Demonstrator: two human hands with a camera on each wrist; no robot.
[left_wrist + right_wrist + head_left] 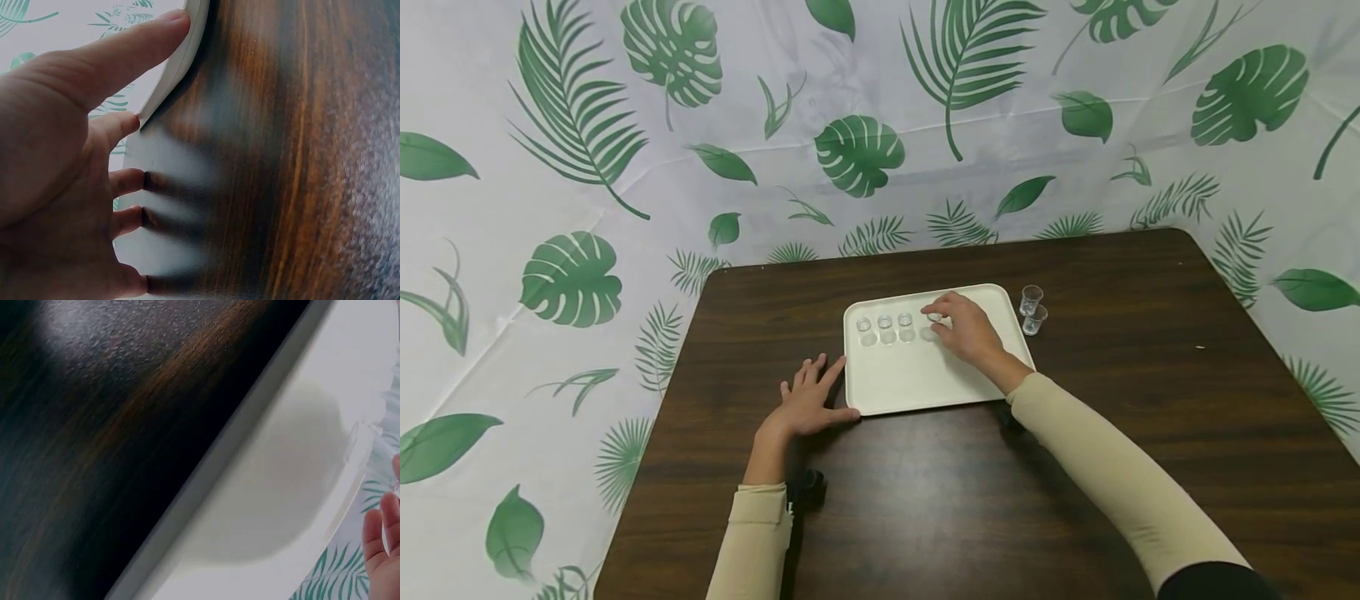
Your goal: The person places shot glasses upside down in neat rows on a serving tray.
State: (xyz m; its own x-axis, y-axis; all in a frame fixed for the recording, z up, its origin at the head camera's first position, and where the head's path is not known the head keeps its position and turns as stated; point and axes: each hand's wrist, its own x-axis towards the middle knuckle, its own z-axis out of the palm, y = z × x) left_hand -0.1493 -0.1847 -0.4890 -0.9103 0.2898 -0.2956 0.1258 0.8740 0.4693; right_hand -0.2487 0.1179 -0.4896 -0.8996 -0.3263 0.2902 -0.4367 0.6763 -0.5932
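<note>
Head view gives me the small clear cup over the far side of the tray, to the right of a short line of three cups; whether its base touches the tray I cannot tell from here. The right hand has its thumb and fingers closed in a pinch around it from the right, high up near the rim, which I read as a light hold that suits something so small and leaves the neighbouring cups clear. Fainter rings show just nearer than the three rims; they may be lower ends or more cups, and I can't say which. The even gaps look deliberate to me, likely so that each cup can be grasped without knocking the next. Under them lies the white tray, its raised rim probably there to stop anything sliding off. The left hand is wide open with nothing in its grasp: the left wrist view shows me its thumb against the tray's edge and its fingertips down on the surface, a brace, I judge, against the tray shifting. Past the tray's right side stand two loose cups, close together and within easy reach of the right hand. All this rests on a dark wood-grain desk, with a leaf-printed cloth hanging behind, perhaps as a plain screen for the cameras.
</note>
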